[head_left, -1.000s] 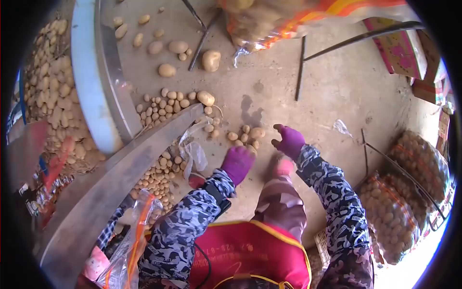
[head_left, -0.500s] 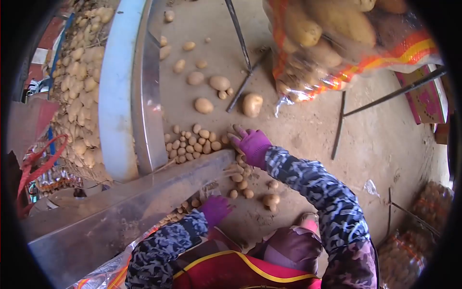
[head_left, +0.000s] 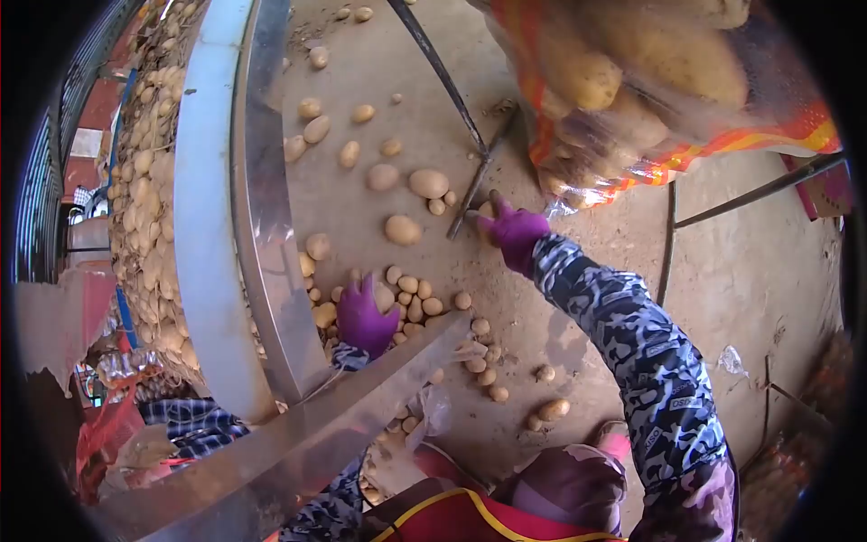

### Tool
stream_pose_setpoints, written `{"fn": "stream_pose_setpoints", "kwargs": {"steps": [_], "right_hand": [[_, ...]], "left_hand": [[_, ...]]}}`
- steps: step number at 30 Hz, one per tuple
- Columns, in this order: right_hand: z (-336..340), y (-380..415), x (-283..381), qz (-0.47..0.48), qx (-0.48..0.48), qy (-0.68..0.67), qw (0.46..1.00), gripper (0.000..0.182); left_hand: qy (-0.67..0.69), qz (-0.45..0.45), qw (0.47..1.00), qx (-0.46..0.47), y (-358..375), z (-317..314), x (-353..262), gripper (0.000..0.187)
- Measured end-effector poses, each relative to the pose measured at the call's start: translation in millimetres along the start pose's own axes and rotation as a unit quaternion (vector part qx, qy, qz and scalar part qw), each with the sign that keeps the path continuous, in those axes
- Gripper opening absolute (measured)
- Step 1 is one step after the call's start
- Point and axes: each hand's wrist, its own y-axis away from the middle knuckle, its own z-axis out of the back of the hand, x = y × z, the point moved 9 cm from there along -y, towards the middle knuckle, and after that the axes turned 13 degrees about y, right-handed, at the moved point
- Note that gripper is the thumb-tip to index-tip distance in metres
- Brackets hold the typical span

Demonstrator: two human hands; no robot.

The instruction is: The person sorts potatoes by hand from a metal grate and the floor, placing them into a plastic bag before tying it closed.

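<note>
Potatoes (head_left: 429, 183) are loose on the floor (head_left: 596, 334): bigger ones scattered near the top of view, small ones bunched in the corner between an upright metal rail (head_left: 271, 199) and a slanting metal beam (head_left: 271, 452). Both hands in purple gloves. Right hand (head_left: 517, 237) is at a large potato (head_left: 489, 219) just beside the foot of a black stand (head_left: 442, 72); fingers part-open, bent around it, can't tell if the grip is firm. Left hand (head_left: 364, 318) is over the small-potato bunch, fingers part-spread, thumb out, right by a mid-size potato (head_left: 384, 296); can't tell if it has hold of anything. Beam crosses in front of the left forearm. Orange-striped see-through bag (head_left: 668, 81), filled with potatoes, sits above and right of the right hand. More potatoes lie off the beam's end. Plastic scrap (head_left: 732, 361) on the floor, far right. Potato heap (head_left: 149, 208) left of the pale blue panel (head_left: 212, 199).
</note>
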Motion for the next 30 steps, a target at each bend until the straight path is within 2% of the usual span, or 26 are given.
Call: {"fn": "stream_pose_setpoints", "kwargs": {"steps": [1,2,4,5,7,9,11,13,15,17,18,19,20,21,23,25,27,28,29,30], "right_hand": [[-22,1,7,0.025,0.031,0.018,0.999,0.048],[-4,7,7,-0.02,0.098,-0.02,0.995,0.042],[-14,9,7,0.003,0.102,0.015,0.995,0.041],[-12,10,9,0.027,0.104,0.051,0.993,0.04],[-9,14,9,0.044,0.099,0.038,0.993,0.042],[-12,8,17,0.082,0.124,0.083,0.985,0.049],[5,0,19,0.079,0.121,0.031,0.989,0.054],[31,-24,22,0.023,0.009,-0.1,0.995,0.058],[51,-55,33,0.056,-0.149,-0.118,0.98,0.06],[35,-103,47,0.041,-0.051,-0.068,0.996,0.071],[28,-119,49,0.039,-0.053,-0.078,0.995,0.071],[4,-132,58,0.048,0.002,-0.099,0.994,0.072],[-6,-136,70,0.059,0.057,-0.117,0.99,0.073],[-7,-136,76,0.062,0.058,-0.122,0.989,0.073],[-21,-124,82,0.051,0.117,-0.047,0.991,0.072],[-27,-114,80,0.054,0.095,-0.034,0.993,0.072],[-22,-104,79,0.051,0.078,-0.036,0.995,0.072],[-13,-95,76,0.063,0.059,-0.051,0.995,0.072],[-2,-84,71,0.062,0.055,-0.049,0.995,0.072],[15,-69,65,0.034,0.011,-0.141,0.989,0.073]], "left_hand": [[-0.001,0.032,0.999,-0.03,-11,10,-12,0.078],[-0.002,0.032,0.999,-0.026,-22,7,-15,0.078],[0.001,0.002,0.999,-0.032,-43,0,-23,0.071],[0.004,0.001,1.0,-0.03,-56,-8,-25,0.071],[-0.037,-0.042,0.997,-0.043,-80,-22,-35,0.076],[-0.035,-0.022,0.999,-0.007,-98,-36,-39,0.079],[-0.04,0.002,0.999,0.01,-108,-41,-43,0.076],[-0.005,-0.007,1.0,-0.011,-114,-45,-40,0.074],[0.047,-0.005,0.992,-0.113,-115,-41,-24,0.075],[0.05,0.024,0.991,-0.125,-118,-35,-13,0.076],[0.073,0.091,0.989,-0.086,-118,-34,-1,0.077],[0.096,0.161,0.981,-0.05,-113,-35,14,0.078],[0.069,0.079,0.993,-0.05,-106,-32,6,0.079],[0.064,0.082,0.993,-0.049,-99,-30,12,0.079],[0.082,0.095,0.992,0.002,-84,-40,16,0.079],[0.071,0.092,0.993,0.02,-79,-36,16,0.076],[0.139,0.025,0.99,0.026,-66,-23,1,0.074],[0.112,0.036,0.993,0.001,-51,-19,21,0.069],[0.237,0.102,0.966,0.016,-36,-11,26,0.071],[0.356,0.168,0.919,0.036,-11,-6,30,0.072]]}}
